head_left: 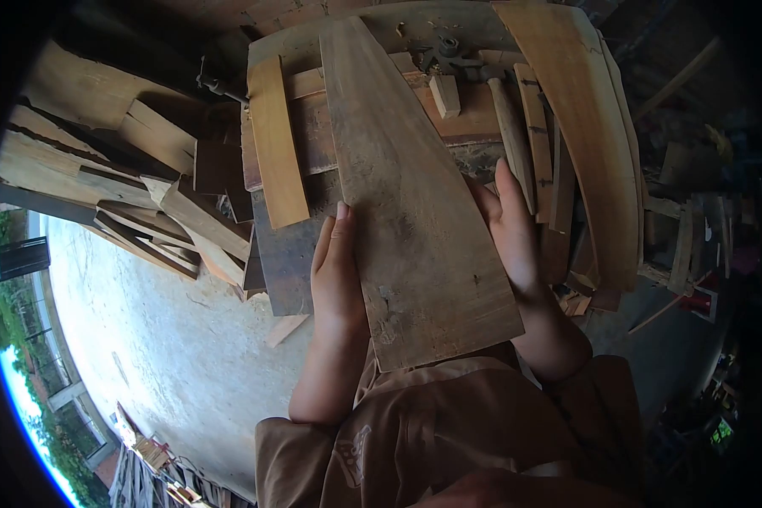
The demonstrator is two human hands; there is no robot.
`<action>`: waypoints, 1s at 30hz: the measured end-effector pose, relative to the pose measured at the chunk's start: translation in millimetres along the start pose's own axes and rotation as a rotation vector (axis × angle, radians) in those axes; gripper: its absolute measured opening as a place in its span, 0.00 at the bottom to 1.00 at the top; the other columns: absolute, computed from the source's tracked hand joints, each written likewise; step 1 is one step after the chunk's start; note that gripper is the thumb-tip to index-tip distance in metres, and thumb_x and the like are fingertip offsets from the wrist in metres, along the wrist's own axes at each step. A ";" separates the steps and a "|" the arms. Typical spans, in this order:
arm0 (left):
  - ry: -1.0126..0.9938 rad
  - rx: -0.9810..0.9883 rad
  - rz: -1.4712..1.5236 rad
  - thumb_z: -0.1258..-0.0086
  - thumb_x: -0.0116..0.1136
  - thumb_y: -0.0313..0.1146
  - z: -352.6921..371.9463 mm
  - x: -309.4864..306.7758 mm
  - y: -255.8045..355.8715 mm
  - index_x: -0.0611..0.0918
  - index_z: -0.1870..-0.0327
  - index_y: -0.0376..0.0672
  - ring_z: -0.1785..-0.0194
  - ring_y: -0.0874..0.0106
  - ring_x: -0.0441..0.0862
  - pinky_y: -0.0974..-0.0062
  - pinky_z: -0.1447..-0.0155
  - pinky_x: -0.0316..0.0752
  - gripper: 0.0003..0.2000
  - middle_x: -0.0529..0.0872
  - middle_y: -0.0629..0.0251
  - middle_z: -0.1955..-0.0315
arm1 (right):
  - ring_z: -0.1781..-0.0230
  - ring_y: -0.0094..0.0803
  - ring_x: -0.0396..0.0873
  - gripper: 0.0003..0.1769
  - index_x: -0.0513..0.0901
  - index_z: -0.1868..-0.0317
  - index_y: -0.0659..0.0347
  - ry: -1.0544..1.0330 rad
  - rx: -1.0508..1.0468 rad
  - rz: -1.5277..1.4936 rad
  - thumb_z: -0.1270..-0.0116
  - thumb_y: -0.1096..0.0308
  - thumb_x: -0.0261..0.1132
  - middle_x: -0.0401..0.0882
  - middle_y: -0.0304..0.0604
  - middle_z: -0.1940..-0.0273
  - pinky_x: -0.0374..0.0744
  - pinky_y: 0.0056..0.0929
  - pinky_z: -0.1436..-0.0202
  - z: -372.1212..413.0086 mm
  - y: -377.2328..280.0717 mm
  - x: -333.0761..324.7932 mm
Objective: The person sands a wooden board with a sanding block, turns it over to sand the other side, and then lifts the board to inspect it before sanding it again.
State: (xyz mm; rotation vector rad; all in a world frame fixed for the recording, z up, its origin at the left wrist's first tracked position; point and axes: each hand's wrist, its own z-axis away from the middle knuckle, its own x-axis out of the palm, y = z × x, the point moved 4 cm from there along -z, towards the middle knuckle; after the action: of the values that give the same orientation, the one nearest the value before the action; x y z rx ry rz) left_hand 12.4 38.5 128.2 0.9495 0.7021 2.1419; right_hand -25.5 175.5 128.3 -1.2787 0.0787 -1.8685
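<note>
Evidently both hands are busy with 1 piece of timber: the left hand (337, 275) lies flat along the left edge of the tapered board (406, 195), fingers straight and pointing away from the body, while the right hand (512, 233) presses the opposite edge in the same way, so the board is gripped between the 2 palms rather than wrapped by curled fingers. That grip probably suits a piece too wide to close a hand around, and it keeps the worn, grey face turned up to the eye. The board's wide end sits close to the brown shirt (449, 423), and its narrow end reaches out over the cluttered tabletop (309, 127). Beyond it lie a pale yellow plank (277, 144) to the left, a small wood block (444, 95), a rounded handle (510, 127) and a dark metal fitting (440, 52) near the far edge, and a broad curved plank (584, 127) to the right. A loose pile of offcuts (144, 203) is stacked left of the tabletop above the concrete floor (144, 322). No box or bin shows; the wood lies in open heaps.
</note>
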 end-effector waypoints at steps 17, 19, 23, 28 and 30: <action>-0.106 -0.231 0.163 0.30 0.26 0.58 -137.1 -13.6 -22.3 0.64 0.40 0.34 0.40 0.59 0.68 0.63 0.37 0.63 0.34 0.70 0.49 0.44 | 0.47 0.30 0.70 0.27 0.63 0.39 0.69 0.028 0.095 0.480 0.37 0.65 0.51 0.71 0.46 0.47 0.65 0.28 0.42 12.2 17.3 -45.4; -0.169 -0.217 0.202 0.30 0.25 0.58 -141.2 -8.6 -28.3 0.62 0.38 0.33 0.39 0.59 0.67 0.64 0.36 0.62 0.34 0.69 0.49 0.43 | 0.44 0.30 0.67 0.28 0.62 0.38 0.68 0.071 0.108 0.459 0.37 0.63 0.50 0.69 0.46 0.45 0.62 0.29 0.40 17.0 14.7 -37.7; -0.276 -0.173 0.271 0.28 0.24 0.55 -130.5 3.0 -11.9 0.60 0.36 0.32 0.38 0.61 0.67 0.65 0.36 0.63 0.33 0.69 0.50 0.42 | 0.40 0.31 0.63 0.29 0.60 0.37 0.67 0.057 0.141 0.370 0.36 0.61 0.48 0.66 0.46 0.42 0.59 0.30 0.38 20.0 10.8 -35.0; -0.249 -0.180 0.249 0.28 0.24 0.55 -125.8 5.1 -5.9 0.61 0.38 0.31 0.40 0.60 0.69 0.63 0.38 0.66 0.33 0.70 0.50 0.44 | 0.35 0.34 0.58 0.37 0.55 0.33 0.66 0.112 0.139 0.171 0.30 0.44 0.33 0.60 0.46 0.35 0.55 0.34 0.33 25.4 25.9 -48.8; -0.211 -0.179 0.245 0.28 0.24 0.54 -125.7 1.2 -3.9 0.61 0.37 0.31 0.41 0.61 0.70 0.63 0.38 0.66 0.33 0.70 0.49 0.44 | 0.34 0.34 0.58 0.40 0.55 0.33 0.65 0.121 0.150 0.067 0.31 0.40 0.29 0.59 0.46 0.35 0.54 0.35 0.32 26.8 32.0 -41.5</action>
State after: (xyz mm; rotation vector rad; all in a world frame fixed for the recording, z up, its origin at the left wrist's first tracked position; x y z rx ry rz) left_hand -85.5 17.2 52.1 1.1910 0.2967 2.2256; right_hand 19.8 193.0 95.0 -1.0488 0.0440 -1.8565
